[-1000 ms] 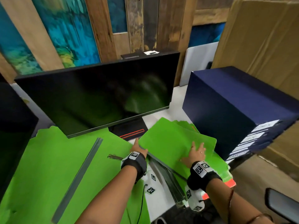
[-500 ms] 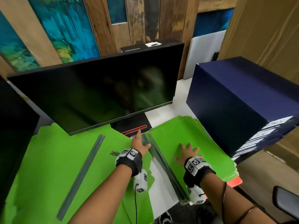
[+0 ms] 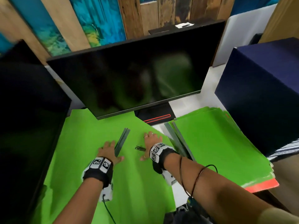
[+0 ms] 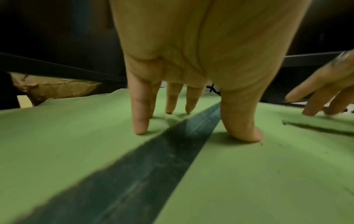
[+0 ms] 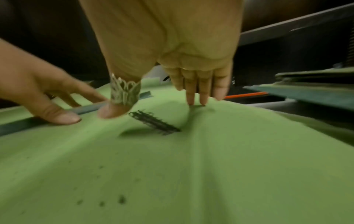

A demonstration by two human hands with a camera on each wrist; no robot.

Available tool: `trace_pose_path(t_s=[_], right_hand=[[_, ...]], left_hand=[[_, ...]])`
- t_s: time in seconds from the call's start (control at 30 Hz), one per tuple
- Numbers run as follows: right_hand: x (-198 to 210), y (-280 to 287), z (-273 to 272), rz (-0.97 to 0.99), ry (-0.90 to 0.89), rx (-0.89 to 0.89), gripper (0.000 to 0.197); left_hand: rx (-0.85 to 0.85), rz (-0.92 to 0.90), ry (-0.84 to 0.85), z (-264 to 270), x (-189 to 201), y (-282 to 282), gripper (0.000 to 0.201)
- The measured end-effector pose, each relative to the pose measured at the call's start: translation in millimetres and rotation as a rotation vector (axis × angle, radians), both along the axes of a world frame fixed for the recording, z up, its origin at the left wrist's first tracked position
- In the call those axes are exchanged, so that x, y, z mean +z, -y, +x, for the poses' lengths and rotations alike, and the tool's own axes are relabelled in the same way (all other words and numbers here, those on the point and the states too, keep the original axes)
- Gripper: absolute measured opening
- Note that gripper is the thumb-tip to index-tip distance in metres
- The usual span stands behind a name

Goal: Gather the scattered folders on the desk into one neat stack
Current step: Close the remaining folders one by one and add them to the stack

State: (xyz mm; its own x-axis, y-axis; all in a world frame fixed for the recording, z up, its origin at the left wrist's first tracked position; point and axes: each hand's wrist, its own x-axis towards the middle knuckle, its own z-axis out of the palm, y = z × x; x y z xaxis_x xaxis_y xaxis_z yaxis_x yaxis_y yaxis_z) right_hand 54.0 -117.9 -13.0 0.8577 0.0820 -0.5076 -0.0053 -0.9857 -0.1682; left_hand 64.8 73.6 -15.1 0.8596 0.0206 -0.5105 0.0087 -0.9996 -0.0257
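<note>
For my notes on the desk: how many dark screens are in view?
2: one wide black flat monitor behind the green folders, and one dark screen at the left edge, partly cut off.

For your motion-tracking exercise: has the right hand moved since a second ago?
Yes. The right hand has left the folder stack beside the blue box and moved left, past the monitor base, onto the open folder.

2 hands, the left hand (image 3: 108, 151) and right hand (image 3: 149, 141), lie flat on 1 open green folder (image 3: 90, 143). 1 folder stack (image 3: 215, 146) sits at 3 o'clock. 1 monitor (image 3: 137, 75) stands at 12 o'clock, 1 navy box (image 3: 262, 88) at 2 o'clock.
</note>
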Motion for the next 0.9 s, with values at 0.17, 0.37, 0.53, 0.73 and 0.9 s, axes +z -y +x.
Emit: trace_pose_path(t_s=[0.17, 0.37, 0.53, 0.73, 0.9], right_hand=[[-6.6, -15.4, -5.4, 0.014, -0.008, -0.070, 0.120], [27.9, -16.8, -12.9, 0.459, 0.141, -0.190, 0.086], [62.5, -7.7, -21.2, 0.665, 0.348, -0.169, 0.070], [68.8, -5.2, -16.9, 0.879, 0.464, -0.170, 0.072], [68.1, -10.9, -12.5, 1.114, 0.414, -0.330, 0.109]], left_hand=[[0.017, -0.046, -0.019, -18.8, 12.5, -13.2, 0.094], [0.176, -0.395, 0.106, -13.5, 56.8, -8.3, 0.127], [0.180, -0.648, 0.091, -19.9, 99.7, 0.8, 0.132], [-0.024, -0.475, 0.359, -34.4, 149.0, 10.1, 0.074], [-0.236, -0.565, 0.536, -57.9, 184.7, 24.9, 0.033]])
